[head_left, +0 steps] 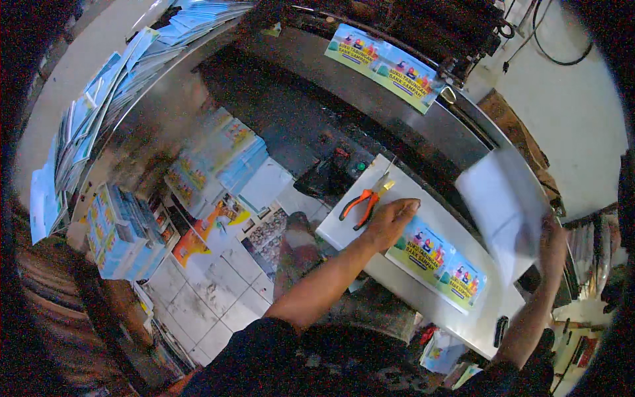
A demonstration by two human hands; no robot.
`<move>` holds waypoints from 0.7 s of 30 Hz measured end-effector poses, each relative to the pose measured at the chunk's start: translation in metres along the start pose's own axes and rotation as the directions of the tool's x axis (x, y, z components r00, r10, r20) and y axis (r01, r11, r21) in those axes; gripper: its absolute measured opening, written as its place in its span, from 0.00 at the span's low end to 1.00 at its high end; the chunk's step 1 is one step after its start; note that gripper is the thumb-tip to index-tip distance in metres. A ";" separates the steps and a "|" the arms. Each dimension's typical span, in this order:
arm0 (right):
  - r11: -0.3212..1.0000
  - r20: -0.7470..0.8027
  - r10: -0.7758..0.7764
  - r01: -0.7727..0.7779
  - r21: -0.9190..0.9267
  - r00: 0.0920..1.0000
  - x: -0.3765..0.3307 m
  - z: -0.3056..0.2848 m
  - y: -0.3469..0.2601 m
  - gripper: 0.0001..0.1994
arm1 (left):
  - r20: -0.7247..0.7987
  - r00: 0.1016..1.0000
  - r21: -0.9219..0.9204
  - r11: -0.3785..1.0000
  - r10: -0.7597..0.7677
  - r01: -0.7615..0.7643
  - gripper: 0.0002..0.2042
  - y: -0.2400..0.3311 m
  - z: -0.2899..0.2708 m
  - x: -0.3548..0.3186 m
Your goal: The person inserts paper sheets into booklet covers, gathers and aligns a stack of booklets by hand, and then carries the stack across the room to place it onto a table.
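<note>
Judged step: sheet handling at the worktop (340,229), 4 o'clock. Next move seems to call for a light, level hold on the white sheet (497,202), without dragging it across the print (440,263). Piled over the floor (198,311) at 9 and 10 o'clock: blue-toned stacks (122,231). At 3 o'clock: white sheet, right grip (553,231) by its outer edge; cannot tell whether closed on it. On the worktop, 4 o'clock: print lying flat, left grip (393,223) by its 10 o'clock corner, fingers part-curled; cannot tell whether pressing or merely resting. Near centre: pliers (375,196), apart from print. Hard to make out: white sheet's face, smeared; left grip's underside, hidden; right fingertips, lost in blur.
</note>
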State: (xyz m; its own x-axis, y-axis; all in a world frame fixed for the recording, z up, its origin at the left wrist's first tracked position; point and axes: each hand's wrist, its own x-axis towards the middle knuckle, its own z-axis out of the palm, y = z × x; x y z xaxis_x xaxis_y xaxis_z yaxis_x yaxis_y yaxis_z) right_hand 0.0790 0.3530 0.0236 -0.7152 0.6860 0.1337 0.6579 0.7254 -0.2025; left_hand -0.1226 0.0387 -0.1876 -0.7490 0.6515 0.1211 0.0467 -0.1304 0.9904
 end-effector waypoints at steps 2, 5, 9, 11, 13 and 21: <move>0.994 -0.375 -0.103 0.086 -0.062 0.921 0.029 -0.017 -0.030 0.22 | -0.022 1.000 0.011 1.000 -0.014 0.014 0.27 0.001 -0.007 -0.004; 0.867 -0.599 -0.465 0.473 -0.159 0.652 0.080 -0.010 -0.038 0.27 | -0.002 0.999 -0.039 0.998 -0.039 0.039 0.27 0.006 -0.002 -0.004; 0.942 -0.371 -0.275 0.326 0.080 0.887 0.092 0.065 -0.072 0.21 | 0.029 0.991 0.066 0.990 -0.128 0.125 0.24 0.012 -0.006 -0.002; 0.668 -0.225 -0.651 0.407 -0.623 0.725 0.085 0.105 -0.051 0.22 | 0.030 0.995 0.017 0.995 -0.094 0.093 0.24 0.009 0.001 -0.003; 0.723 -0.268 -0.656 0.485 -0.492 0.706 0.055 0.115 -0.066 0.22 | 0.014 0.997 -0.026 0.997 -0.073 0.073 0.23 0.000 -0.001 -0.002; 0.856 0.397 -0.480 0.517 0.017 0.782 -0.109 0.119 -0.076 0.34 | -0.031 0.999 -0.109 0.993 -0.042 0.039 0.22 -0.007 -0.001 -0.004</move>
State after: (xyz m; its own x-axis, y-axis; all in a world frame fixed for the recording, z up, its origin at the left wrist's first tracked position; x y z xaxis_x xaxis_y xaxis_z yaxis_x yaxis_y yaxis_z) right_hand 0.0790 0.2166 -0.0907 -0.9689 0.1658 -0.1835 0.1896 0.9744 -0.1209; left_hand -0.1202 0.0363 -0.1947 -0.7701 0.6333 0.0769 -0.0546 -0.1855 0.9811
